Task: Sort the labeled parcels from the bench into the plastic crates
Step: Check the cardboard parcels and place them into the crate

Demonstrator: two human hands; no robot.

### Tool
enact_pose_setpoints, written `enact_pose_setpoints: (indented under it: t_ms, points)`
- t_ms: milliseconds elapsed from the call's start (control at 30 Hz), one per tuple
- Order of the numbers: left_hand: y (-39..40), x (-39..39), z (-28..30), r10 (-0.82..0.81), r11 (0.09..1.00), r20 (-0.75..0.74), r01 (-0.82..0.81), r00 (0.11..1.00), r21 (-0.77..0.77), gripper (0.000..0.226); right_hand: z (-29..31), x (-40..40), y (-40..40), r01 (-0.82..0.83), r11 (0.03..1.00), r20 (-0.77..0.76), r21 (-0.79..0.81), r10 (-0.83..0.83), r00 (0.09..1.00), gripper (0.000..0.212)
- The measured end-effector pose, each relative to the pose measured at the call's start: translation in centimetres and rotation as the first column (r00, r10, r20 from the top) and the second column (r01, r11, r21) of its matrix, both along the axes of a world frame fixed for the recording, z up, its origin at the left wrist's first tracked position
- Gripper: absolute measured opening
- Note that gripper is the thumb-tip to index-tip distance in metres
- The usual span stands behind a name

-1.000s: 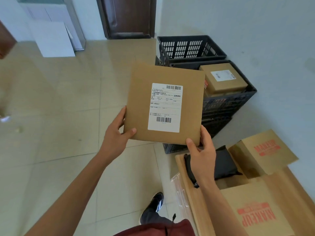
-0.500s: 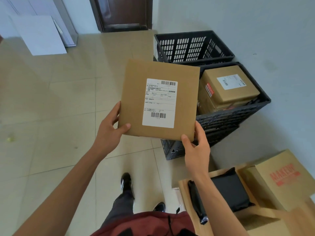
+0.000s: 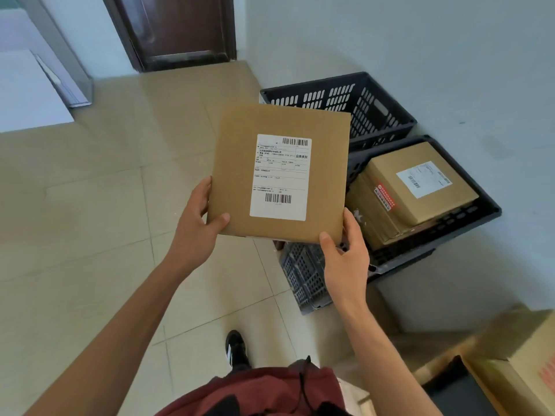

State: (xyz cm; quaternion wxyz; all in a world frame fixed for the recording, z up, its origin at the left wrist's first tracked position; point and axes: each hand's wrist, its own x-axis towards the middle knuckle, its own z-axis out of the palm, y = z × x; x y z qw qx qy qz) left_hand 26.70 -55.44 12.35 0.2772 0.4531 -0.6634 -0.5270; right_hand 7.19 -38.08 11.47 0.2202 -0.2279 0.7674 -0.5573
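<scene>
Above the tiled floor point(image 3: 90, 235), near the centre of the view, a flat cardboard parcel point(image 3: 240, 175) is held up with its white shipping label point(image 3: 280, 177) facing the camera. Its lower left edge is gripped by the left hand point(image 3: 196, 226), thumb laid on the front face and fingers point(image 3: 202, 190) curled behind the side edge; its lower right corner is pinched by the right hand point(image 3: 345, 259), thumb on the front and the other fingers wrapped behind. Both hands are closed on the parcel, which touches nothing else. To the left, a wide stretch of bare floor is left open as far as the dark door point(image 3: 177, 28) and a white panel point(image 3: 27, 91) at the far left. To the right, two dark plastic crates are set against the wall point(image 3: 420, 40): the far crate point(image 3: 375, 112) is seen with slotted sides, and no contents can be made out behind the parcel's top edge; the near crate point(image 3: 450, 229), partly overlapped by the parcel's right edge, is filled by a labelled brown box point(image 3: 420, 187) lying tilted inside it. At the near right corner, the desk point(image 3: 435, 358) edge is seen carrying a cardboard box point(image 3: 528, 349) and a dark item point(image 3: 459, 391).
</scene>
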Motion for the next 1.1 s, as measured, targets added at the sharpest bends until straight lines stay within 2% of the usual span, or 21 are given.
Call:
enact_pose_setpoints:
  t_ms: [367,700,900,1100]
  points:
    - [-12.3,-5.5,-0.1,-0.086,0.996,-0.014,0.086,0.996,-0.028,0.075,0.3,-2.6,-10.2,0.137,0.991,0.045,-0.012,-0.136,0.990,0.063]
    - [-23.8,-16.2,0.2,-0.177,0.983,0.040,0.179,0.983,-0.038,0.077,-0.6,-11.8,-20.5,0.229,0.973,0.104,-0.017,-0.226,0.969,0.063]
    - [-29.1,-21.7,-0.4,-0.203,0.978,0.041,0.204,0.978,-0.048,0.076,0.0,-16.4,-25.0,0.257,0.966,0.068,0.014,-0.257,0.964,0.062]
    - [-32.8,-28.3,-1.1,-0.306,0.950,0.053,0.309,0.950,-0.047,0.075,-0.3,-20.4,-27.6,0.359,0.932,0.052,0.048,-0.361,0.931,0.063]
